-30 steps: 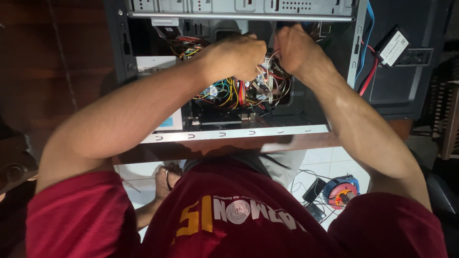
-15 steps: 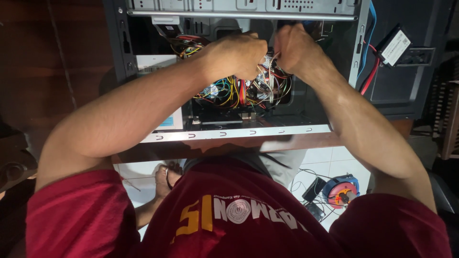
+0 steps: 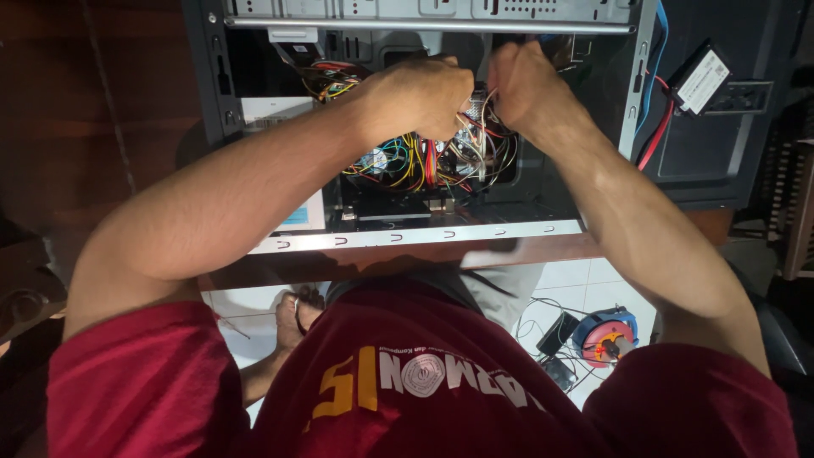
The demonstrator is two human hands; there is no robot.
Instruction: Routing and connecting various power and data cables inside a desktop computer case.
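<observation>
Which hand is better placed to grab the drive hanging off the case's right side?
Right, probably. The right hand is nearer the drive; the left hand sits further off, over the wires.

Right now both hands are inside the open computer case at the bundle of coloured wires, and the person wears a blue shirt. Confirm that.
Not quite: the shirt is dark red, not blue, as the head view shows. The rest holds: the left hand and the right hand are both inside the open computer case, at the bundle of coloured wires.
</observation>
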